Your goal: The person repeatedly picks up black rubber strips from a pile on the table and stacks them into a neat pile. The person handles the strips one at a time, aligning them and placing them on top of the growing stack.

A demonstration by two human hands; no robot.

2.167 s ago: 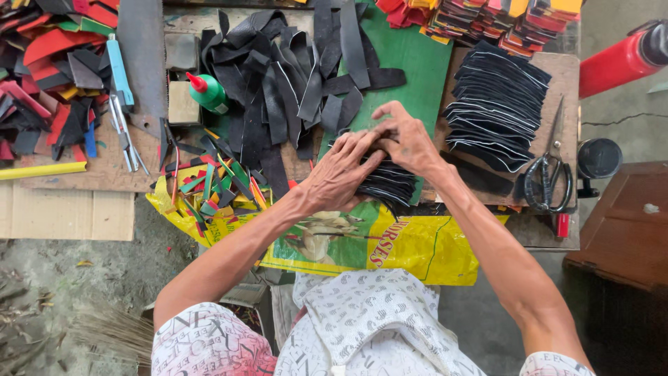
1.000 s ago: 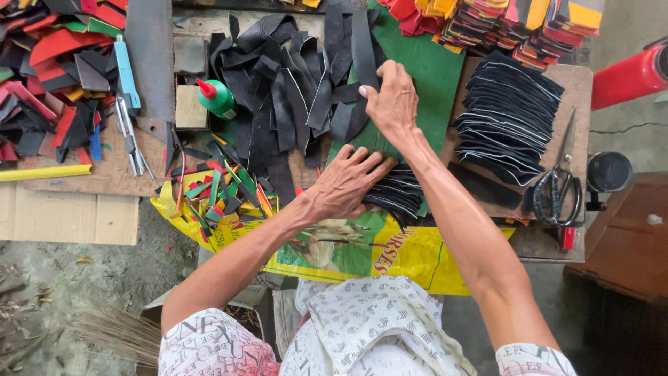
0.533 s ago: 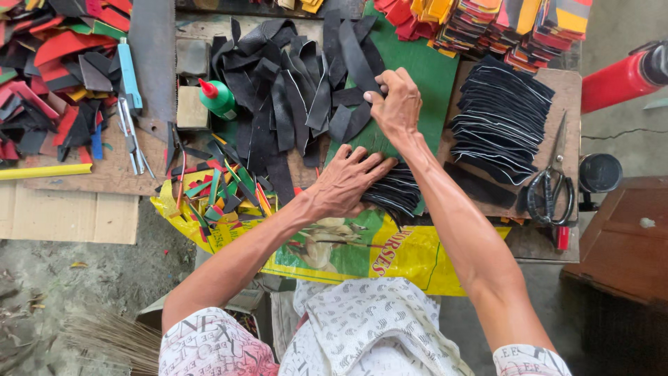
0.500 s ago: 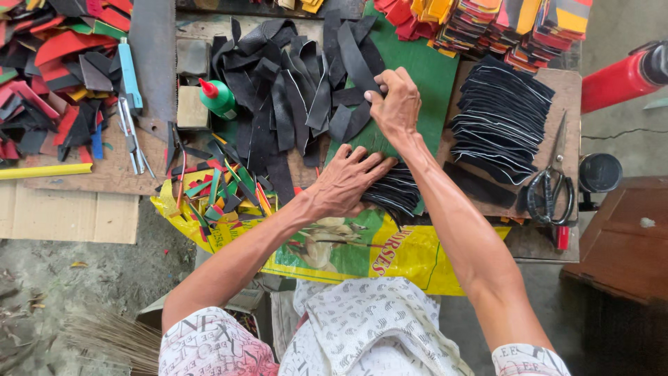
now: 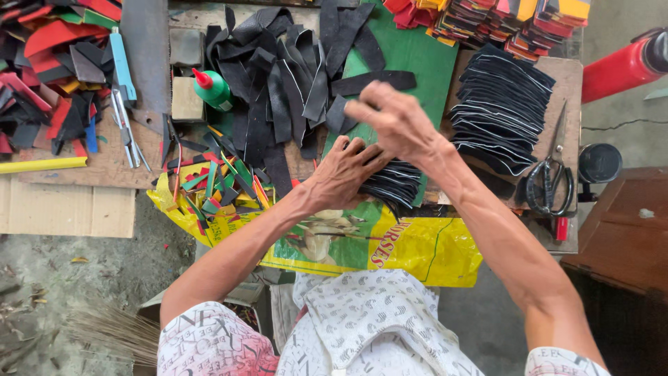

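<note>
Two hands over a black stack [image 5: 393,184]: left hand [image 5: 346,170] is pressed flat on it, while right hand [image 5: 396,122], withdrawn from the strips [image 5: 292,83], is now raised, loosely curled, apparently empty.

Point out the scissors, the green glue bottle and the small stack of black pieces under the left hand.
scissors [image 5: 549,186]: head view, on the black handle loops.
green glue bottle [image 5: 213,89]: head view, on the green body below the red nozzle.
small stack of black pieces [image 5: 396,186]: head view, on the fanned edges right of the left hand [image 5: 342,171].
</note>
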